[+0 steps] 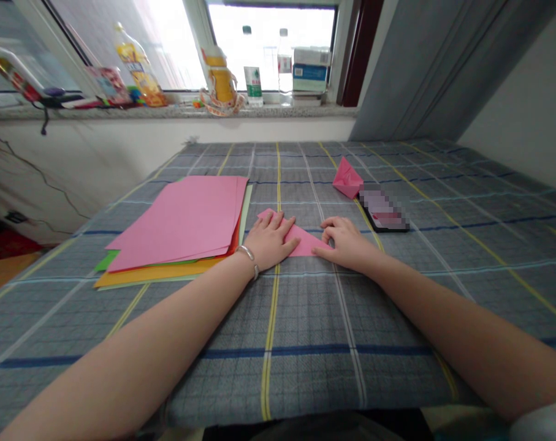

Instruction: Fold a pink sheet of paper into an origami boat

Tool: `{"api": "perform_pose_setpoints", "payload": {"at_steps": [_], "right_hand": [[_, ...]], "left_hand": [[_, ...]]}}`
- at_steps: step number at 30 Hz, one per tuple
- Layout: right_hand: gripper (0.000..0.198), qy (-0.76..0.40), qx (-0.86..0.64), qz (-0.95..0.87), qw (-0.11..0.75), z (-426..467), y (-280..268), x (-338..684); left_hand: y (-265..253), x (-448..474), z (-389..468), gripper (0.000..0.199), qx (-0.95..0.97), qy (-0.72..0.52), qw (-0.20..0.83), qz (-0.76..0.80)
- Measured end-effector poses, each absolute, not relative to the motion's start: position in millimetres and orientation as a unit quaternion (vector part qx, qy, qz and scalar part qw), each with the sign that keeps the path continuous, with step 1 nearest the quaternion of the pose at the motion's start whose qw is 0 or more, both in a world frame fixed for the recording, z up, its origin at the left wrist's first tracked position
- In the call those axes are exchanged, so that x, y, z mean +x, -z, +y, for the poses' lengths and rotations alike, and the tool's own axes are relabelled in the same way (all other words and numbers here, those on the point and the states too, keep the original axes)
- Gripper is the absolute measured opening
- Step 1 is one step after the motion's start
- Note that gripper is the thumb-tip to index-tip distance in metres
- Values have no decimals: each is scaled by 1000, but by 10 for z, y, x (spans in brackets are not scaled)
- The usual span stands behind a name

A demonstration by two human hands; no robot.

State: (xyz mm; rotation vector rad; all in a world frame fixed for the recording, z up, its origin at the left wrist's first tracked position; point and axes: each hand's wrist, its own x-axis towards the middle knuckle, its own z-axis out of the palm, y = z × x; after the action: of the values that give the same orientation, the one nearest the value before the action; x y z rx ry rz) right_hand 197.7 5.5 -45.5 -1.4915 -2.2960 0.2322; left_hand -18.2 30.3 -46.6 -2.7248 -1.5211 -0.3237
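Note:
A folded pink sheet of paper, roughly a triangle, lies on the cloth between my hands. My left hand rests flat on its left part with fingers spread, pressing it down and covering some of it. A silver bracelet circles that wrist. At the paper's right corner is my right hand, fingers curled and thumb on the corner in a pinch. Beyond it stands a folded pink paper shape, touching or very near a phone whose screen is blurred out.
Left of my hands lies a stack of coloured paper, pink on top. A checked grey cloth covers the table. Along the windowsill stand bottles, a yellow cup, a tube and boxes. A grey curtain hangs right.

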Motion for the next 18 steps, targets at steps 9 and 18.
{"api": "perform_pose_setpoints", "payload": {"at_steps": [9, 18], "right_hand": [[12, -113, -432, -850, 281, 52, 364, 2026], [12, 20, -450, -847, 281, -29, 267, 2003]], "left_hand": [[567, -273, 433, 104, -733, 350, -205, -547], [365, -188, 412, 61, -539, 583, -485, -365]]}}
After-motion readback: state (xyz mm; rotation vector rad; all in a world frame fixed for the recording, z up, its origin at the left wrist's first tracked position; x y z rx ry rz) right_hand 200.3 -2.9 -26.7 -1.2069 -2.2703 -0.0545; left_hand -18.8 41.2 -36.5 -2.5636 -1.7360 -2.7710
